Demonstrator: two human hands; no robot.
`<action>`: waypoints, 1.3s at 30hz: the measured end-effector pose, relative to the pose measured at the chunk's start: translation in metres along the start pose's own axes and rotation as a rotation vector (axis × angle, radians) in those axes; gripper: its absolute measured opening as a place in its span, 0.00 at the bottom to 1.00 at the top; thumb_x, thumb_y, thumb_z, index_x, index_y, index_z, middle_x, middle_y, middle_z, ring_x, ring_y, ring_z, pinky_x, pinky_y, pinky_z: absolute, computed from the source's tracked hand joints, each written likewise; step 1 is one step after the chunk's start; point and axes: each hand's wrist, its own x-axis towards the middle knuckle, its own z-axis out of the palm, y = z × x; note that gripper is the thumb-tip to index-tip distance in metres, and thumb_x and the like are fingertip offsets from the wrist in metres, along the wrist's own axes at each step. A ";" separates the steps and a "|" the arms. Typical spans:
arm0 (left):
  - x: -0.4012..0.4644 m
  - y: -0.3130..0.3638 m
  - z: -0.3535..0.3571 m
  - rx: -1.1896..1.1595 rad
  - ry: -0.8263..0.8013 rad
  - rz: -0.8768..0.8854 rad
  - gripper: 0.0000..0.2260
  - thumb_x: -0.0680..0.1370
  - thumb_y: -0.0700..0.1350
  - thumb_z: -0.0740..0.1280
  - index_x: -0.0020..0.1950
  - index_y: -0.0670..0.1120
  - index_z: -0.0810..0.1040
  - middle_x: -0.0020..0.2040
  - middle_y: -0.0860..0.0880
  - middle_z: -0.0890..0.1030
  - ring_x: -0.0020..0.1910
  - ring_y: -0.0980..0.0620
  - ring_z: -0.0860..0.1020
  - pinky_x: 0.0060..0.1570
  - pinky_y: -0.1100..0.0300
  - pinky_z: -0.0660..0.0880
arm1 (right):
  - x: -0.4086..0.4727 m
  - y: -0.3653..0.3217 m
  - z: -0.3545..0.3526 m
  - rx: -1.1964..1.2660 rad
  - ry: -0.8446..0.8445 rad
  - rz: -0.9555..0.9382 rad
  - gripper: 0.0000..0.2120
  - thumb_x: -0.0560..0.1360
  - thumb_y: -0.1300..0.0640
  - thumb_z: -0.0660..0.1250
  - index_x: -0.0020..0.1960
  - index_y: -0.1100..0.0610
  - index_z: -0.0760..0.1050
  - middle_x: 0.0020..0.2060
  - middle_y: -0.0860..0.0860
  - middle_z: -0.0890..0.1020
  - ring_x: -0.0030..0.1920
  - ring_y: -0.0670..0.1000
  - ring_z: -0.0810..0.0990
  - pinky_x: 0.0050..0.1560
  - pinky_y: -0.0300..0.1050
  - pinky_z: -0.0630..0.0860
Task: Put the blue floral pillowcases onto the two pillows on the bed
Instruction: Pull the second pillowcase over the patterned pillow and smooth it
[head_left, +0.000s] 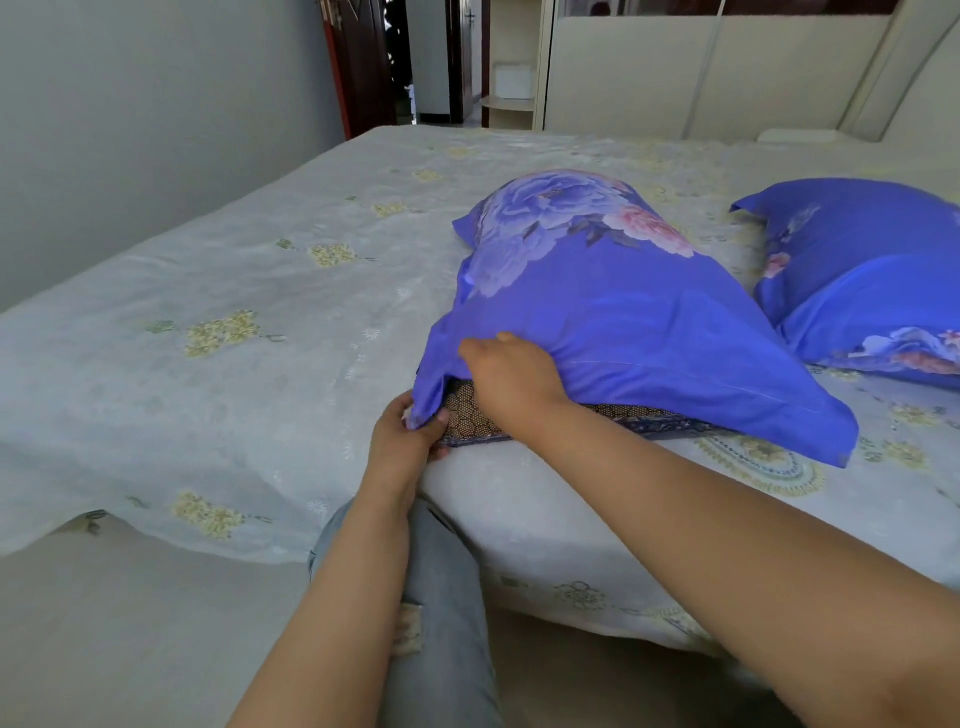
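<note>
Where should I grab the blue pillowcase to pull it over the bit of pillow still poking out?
Grab the pillowcase by its loose open edge, from the side nearest you. The dark patterned pillow still peeks out there, so that hem has slack to pull. The left hand already pinches that corner, while the right hand presses on top, probably steadying the pillow.

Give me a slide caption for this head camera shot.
Both hands tug a blue floral pillowcase over the near pillow on the bed.

A bed under a pale floral sheet carries two blue floral pillows: one near its edge, another, partly cropped, apparently fully cased, beside it.
</note>
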 end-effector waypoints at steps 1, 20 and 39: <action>0.000 0.001 0.002 -0.033 -0.034 -0.001 0.13 0.75 0.34 0.68 0.57 0.45 0.75 0.39 0.48 0.80 0.37 0.53 0.79 0.32 0.64 0.78 | 0.003 -0.003 -0.002 0.085 -0.025 0.141 0.09 0.72 0.64 0.63 0.52 0.60 0.73 0.46 0.58 0.81 0.48 0.60 0.78 0.37 0.47 0.66; -0.006 0.002 -0.005 -0.293 0.023 0.073 0.09 0.81 0.40 0.55 0.52 0.46 0.74 0.40 0.48 0.79 0.31 0.56 0.79 0.33 0.64 0.77 | -0.075 -0.003 0.008 0.302 -0.248 0.074 0.13 0.81 0.48 0.55 0.47 0.56 0.73 0.43 0.53 0.78 0.48 0.55 0.74 0.47 0.48 0.70; -0.017 0.003 0.006 -0.071 0.038 0.114 0.14 0.73 0.30 0.68 0.50 0.47 0.72 0.38 0.48 0.81 0.33 0.57 0.80 0.40 0.58 0.77 | -0.097 0.009 0.012 0.263 -0.517 0.106 0.14 0.80 0.46 0.55 0.42 0.52 0.71 0.47 0.54 0.77 0.50 0.57 0.75 0.44 0.46 0.67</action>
